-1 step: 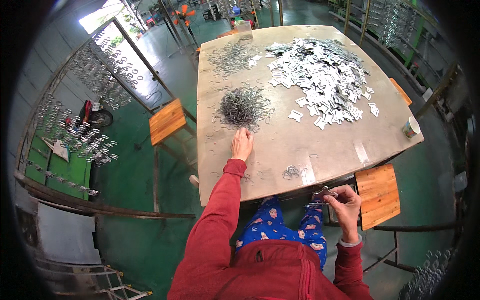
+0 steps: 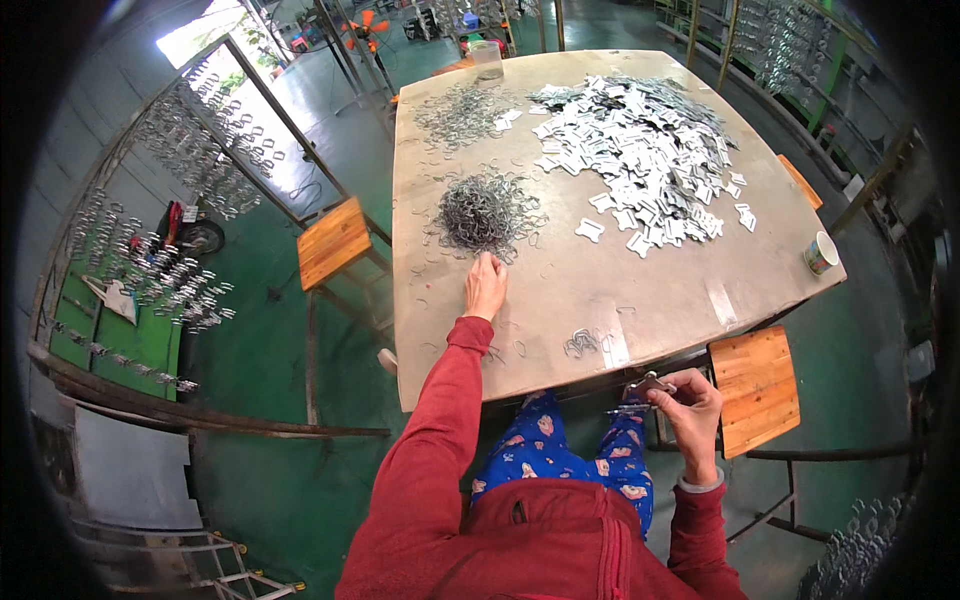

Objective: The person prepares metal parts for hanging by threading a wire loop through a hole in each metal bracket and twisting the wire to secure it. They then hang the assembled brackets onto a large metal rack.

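Observation:
My left hand reaches over the table to the near edge of a heap of bent wire hooks. Its fingertips are pressed together; whatever is between them is hidden. Close to my lap, past the table's front edge, my right hand pinches a small dark metal plate between thumb and fingers. Thin metal bits show just below that plate, too small to make out. A large pile of flat, shiny metal plates with notched ends covers the far right of the table.
The brown tabletop also bears scattered wire hooks, a small hook cluster, a paper cup and a clear container. Wooden stools stand left and right. Racks of hanging metal parts flank the table.

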A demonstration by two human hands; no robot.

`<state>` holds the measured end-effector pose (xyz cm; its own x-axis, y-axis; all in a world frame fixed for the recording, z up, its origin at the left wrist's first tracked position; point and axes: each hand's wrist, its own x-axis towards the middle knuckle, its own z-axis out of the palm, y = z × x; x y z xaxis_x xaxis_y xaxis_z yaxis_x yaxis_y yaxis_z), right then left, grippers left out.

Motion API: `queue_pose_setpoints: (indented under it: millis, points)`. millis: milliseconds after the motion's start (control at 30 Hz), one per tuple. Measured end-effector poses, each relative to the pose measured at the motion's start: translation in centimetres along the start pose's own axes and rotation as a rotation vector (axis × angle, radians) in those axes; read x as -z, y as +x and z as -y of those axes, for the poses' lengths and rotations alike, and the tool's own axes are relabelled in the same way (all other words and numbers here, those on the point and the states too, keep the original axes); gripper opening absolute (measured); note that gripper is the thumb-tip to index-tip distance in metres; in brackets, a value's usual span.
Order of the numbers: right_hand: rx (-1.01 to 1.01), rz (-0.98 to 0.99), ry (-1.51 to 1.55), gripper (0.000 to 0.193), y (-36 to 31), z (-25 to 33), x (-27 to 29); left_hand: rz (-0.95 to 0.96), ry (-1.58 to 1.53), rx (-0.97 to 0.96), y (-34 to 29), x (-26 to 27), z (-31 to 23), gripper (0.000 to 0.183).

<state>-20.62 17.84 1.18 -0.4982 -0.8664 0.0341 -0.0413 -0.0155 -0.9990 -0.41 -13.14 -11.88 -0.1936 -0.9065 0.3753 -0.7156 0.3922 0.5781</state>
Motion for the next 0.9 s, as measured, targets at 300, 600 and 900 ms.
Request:
queue_pose_setpoints:
  millis: [300, 600, 900]
  points:
    - [-0.012, -0.016, -0.060, 0.011, -0.9, 0.7, 0.3, 0.428, -0.620, 0.163, -0.6, -0.7, -7.4, 0.017]
    - [-0.070, -0.024, -0.022, 0.013, -1.5, -0.1, 0.5, 0.530, -0.644, 0.024, -2.6, -0.6, -9.4, 0.029]
    - [-0.127, -0.038, 0.020, 0.012, -1.6, -1.5, 0.2, 0.684, -0.978, 0.045, -7.3, 4.1, -14.2, 0.022]
